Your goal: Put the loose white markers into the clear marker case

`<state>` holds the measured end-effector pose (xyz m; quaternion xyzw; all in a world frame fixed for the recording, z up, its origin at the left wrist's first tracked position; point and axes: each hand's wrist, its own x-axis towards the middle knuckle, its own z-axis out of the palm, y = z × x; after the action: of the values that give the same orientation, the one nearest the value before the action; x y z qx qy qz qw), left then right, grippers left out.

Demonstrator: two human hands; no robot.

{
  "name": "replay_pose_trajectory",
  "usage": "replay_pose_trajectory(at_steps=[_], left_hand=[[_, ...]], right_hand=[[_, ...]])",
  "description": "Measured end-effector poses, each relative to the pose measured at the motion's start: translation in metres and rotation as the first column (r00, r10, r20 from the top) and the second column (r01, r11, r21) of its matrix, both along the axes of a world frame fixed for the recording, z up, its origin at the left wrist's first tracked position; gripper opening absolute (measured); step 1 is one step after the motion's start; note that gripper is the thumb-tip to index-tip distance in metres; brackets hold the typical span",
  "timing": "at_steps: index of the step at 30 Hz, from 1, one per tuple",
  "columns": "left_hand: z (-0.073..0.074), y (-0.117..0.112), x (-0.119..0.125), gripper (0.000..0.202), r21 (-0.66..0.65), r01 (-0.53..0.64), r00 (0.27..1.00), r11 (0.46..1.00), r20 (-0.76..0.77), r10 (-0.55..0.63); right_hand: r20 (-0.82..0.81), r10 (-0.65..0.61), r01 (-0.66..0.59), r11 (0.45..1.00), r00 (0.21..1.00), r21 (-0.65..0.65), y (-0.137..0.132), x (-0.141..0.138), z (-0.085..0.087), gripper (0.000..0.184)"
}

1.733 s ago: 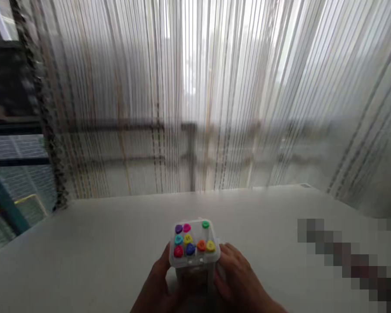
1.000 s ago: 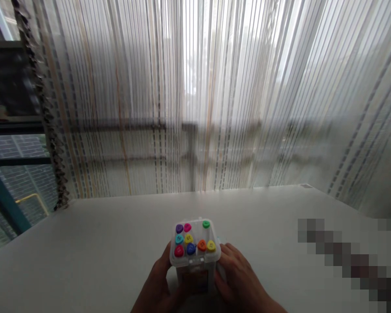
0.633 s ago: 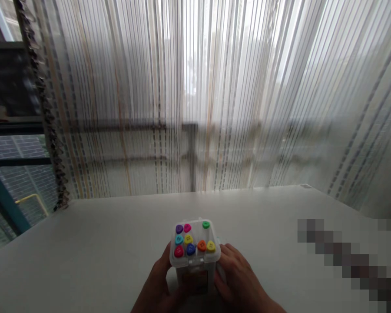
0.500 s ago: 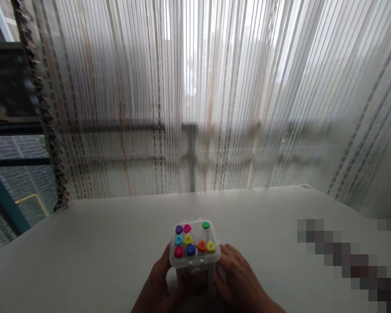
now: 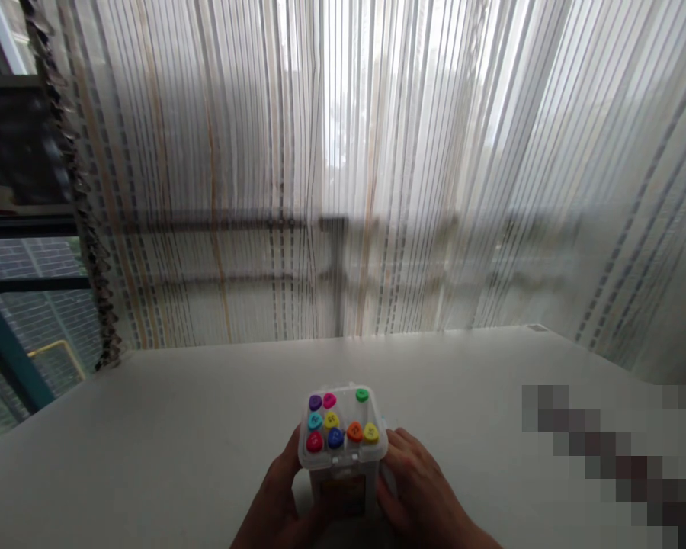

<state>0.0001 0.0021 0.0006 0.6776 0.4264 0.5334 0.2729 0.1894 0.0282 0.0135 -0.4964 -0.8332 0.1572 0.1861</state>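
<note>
A small clear plastic box (image 5: 343, 476) stands upright on the white table (image 5: 165, 427), near its front edge. Several marker pens fill it, and their coloured caps (image 5: 338, 424) show at the top: purple, pink, green, teal, yellow, red, blue, orange. My left hand (image 5: 279, 499) wraps the box's left side with the thumb up along it. My right hand (image 5: 420, 488) is curled against its right side. Both hands grip the box between them.
A sheer striped curtain (image 5: 377, 168) hangs behind the table's far edge, with a window and railing behind it. At the left, a dark frame and bare window (image 5: 17, 252) show. A blurred-out patch (image 5: 611, 457) covers the table's right part.
Nothing has visibly moved; both hands stay around the box of markers in the same place.
</note>
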Motion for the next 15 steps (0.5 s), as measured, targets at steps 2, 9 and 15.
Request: replay_pose_trajectory(at_steps=[2, 9, 15], left_hand=[[0.000, 0.000, 0.000, 0.047, -0.007, 0.009, 1.000, 1.000, 0.006, -0.009], [0.005, -0.003, -0.002, 0.038, -0.015, 0.039, 0.999, 0.999, -0.029, -0.040], [0.007, 0.001, -0.006, 0.040, 0.001, 0.135, 0.988, 0.991, -0.071, -0.134]], right_hand=[[-0.005, 0.000, 0.000, 1.000, 1.000, 0.007, -0.001, 0.000, 0.001, 0.029], [-0.010, 0.020, -0.020, 0.999, 1.000, 0.034, 0.000, 0.001, -0.001, 0.022], [-0.364, 0.125, -0.019, 0.959, 0.923, 0.282, 0.008, 0.011, 0.026, 0.023]])
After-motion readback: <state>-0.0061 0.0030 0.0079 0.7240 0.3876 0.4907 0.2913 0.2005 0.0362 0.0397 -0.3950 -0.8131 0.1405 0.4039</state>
